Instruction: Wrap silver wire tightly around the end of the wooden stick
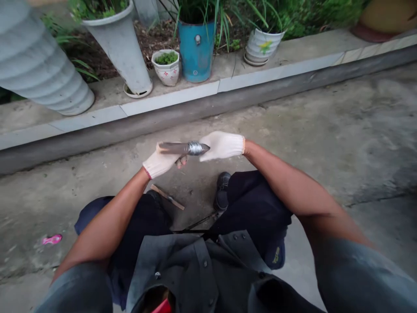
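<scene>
A brownish wooden stick with a light cut end and a dark pointed tip is held up in front of me, roughly level. Silver wire is wound in a tight coil near its pointed end. My left hand, in a white knit glove with fingertips showing, is closed around the stick from below. My right hand, also in a white glove, is at the pointed tip, which overlaps the glove. Its fingers are blurred, so I cannot tell whether they pinch anything.
On the concrete between my feet lies a thin wooden strip. A small pink object is on the ground at left. Ahead runs a low tiled ledge bearing plant pots, including a blue one and a tall white one.
</scene>
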Demonstrator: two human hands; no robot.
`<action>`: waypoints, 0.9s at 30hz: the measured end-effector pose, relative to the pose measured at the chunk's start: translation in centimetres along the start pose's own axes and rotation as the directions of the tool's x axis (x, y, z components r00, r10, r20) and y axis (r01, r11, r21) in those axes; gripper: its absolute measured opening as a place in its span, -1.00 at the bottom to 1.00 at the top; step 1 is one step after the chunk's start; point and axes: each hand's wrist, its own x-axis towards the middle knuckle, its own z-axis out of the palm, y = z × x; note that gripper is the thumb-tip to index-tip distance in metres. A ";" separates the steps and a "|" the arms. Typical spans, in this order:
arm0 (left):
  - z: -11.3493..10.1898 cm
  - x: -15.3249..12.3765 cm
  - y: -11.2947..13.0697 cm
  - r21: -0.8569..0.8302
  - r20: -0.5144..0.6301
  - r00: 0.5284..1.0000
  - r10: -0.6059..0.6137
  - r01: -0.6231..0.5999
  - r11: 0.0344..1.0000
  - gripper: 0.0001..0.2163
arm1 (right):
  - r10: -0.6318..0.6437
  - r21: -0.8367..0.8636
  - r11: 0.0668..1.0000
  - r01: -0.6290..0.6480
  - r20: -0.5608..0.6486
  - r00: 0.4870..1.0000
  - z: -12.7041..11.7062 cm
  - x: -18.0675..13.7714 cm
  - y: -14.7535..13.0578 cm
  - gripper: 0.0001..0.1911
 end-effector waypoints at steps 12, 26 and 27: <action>1.8 0.0 -0.1 0.230 0.049 0.995 -0.091 0.077 0.970 -0.79 | 0.298 -0.349 0.853 -0.388 -0.285 0.911 0.4 1.8 -1.9 -0.66; -0.6 -0.6 0.9 0.452 0.067 0.997 -0.037 0.003 0.892 -0.76 | 0.095 -0.311 0.950 -0.029 0.198 0.976 0.5 0.2 -0.2 -0.79; -0.6 -0.7 1.2 0.389 0.063 0.997 -0.036 0.009 0.921 -0.73 | 0.081 -0.270 0.962 -0.031 0.175 0.981 0.1 -0.1 0.2 -0.70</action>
